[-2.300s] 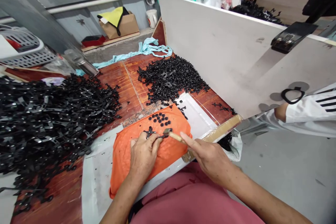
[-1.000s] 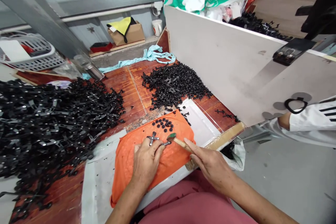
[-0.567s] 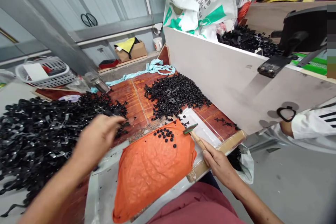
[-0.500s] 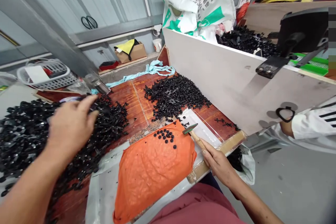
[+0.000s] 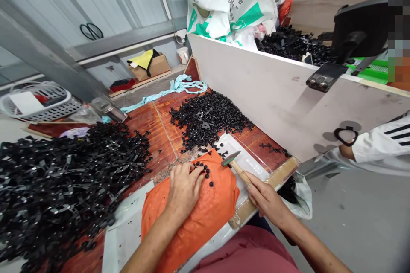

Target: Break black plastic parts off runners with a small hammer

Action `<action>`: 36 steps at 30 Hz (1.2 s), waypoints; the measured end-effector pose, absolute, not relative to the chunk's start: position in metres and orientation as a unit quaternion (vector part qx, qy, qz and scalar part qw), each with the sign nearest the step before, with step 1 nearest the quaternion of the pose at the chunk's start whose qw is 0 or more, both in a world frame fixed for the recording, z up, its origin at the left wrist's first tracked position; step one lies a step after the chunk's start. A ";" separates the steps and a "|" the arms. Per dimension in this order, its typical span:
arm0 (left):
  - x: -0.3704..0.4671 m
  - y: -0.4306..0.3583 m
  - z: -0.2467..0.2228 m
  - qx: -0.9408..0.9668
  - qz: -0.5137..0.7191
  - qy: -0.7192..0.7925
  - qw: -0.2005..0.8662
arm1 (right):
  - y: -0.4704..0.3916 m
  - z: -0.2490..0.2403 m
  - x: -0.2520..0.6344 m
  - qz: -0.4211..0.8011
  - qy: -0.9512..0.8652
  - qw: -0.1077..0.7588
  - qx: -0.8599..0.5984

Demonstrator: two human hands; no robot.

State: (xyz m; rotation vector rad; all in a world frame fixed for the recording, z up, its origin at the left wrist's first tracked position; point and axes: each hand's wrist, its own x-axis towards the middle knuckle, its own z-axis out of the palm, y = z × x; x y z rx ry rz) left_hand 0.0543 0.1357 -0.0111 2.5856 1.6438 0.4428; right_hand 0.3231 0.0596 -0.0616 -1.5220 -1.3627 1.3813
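Observation:
My left hand rests over an orange cloth-like cover, its fingertips drawn together among several small black round caps. One cap seems to be pinched there, partly hidden by the fingers. In my right hand is the wooden handle of a small hammer. Its narrow greenish-grey head hovers near the right edge of the cover, beside the caps. Behind the cover lies a heap of small black pin-like parts. To the left spreads a larger pile of black clip-like parts.
A pale partition board runs along the right of the table, with a black bracketed device on it. At the far right shows a person's sleeve. A basket and a metal cup stand at left.
My left hand has come from over the left pile to the caps on the orange cover. My right hand still holds the hammer in nearly the same place. The view has shifted slightly.

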 end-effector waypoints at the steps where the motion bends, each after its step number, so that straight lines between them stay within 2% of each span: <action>1: 0.055 0.135 -0.012 0.836 0.138 0.531 0.018 | 0.060 -0.061 0.323 0.529 -0.521 0.332 -0.581; 9: 0.049 0.117 -0.025 0.839 0.157 0.520 0.019 | 0.060 -0.056 0.323 0.527 -0.523 0.323 -0.587; 18: 0.020 0.128 -0.018 0.788 0.234 0.542 0.176 | 0.059 -0.055 0.323 0.531 -0.527 0.323 -0.579; 23: -0.006 0.182 -0.013 0.770 0.204 0.578 0.176 | 0.060 -0.057 0.322 0.539 -0.522 0.321 -0.578; 29: -0.011 0.284 -0.011 0.727 0.163 0.651 0.148 | 0.061 -0.061 0.319 0.525 -0.507 0.330 -0.599; 36: -0.016 0.410 -0.007 0.610 0.196 0.757 0.131 | 0.070 -0.076 0.328 0.393 -0.573 0.362 -0.621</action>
